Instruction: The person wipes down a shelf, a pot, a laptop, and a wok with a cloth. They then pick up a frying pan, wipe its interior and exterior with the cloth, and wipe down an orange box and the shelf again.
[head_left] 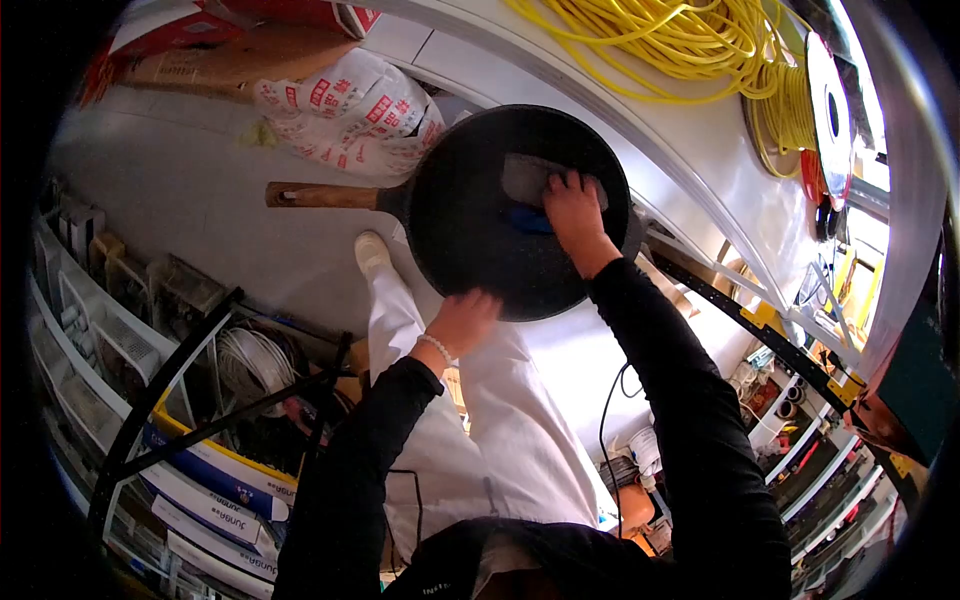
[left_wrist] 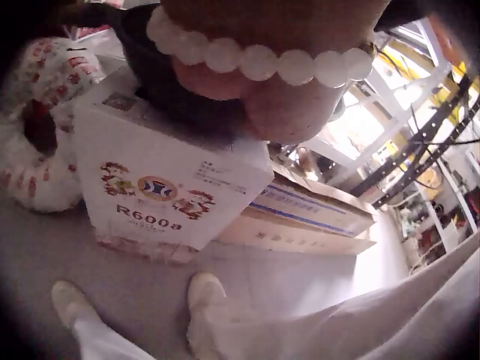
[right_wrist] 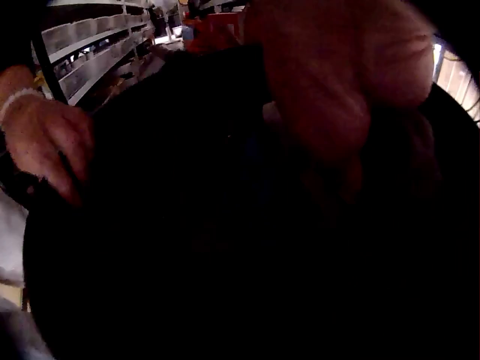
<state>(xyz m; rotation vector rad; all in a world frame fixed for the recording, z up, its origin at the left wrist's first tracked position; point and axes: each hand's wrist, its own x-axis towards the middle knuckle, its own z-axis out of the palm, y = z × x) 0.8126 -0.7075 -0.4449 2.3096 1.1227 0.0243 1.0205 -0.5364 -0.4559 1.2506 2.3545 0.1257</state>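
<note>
A large black frying pan (head_left: 460, 230) with a wooden handle (head_left: 325, 196) lies before the person, its handle pointing left in the head view. Inside it, the right hand (head_left: 578, 215) bends its fingers over a grey cloth (head_left: 525, 178), pressed to the pan's inner surface. A blue patch (head_left: 531, 220) shows just beside that cloth. At the pan's near rim, the left hand (head_left: 466, 320) grips the edge, fingers on the inner side in the right wrist view. White beads (left_wrist: 259, 62) circle the left wrist. Deep shadow hides most of the pan's inside in the right wrist view.
Under the pan stands a white carton (left_wrist: 165, 187) marked R600a, with flat cardboard (left_wrist: 307, 214) beside it. A printed white plastic bag (head_left: 350, 115) sits beyond the handle. Yellow cable (head_left: 660, 40) lies coiled on the white table at right; crates (head_left: 110, 330) line the left.
</note>
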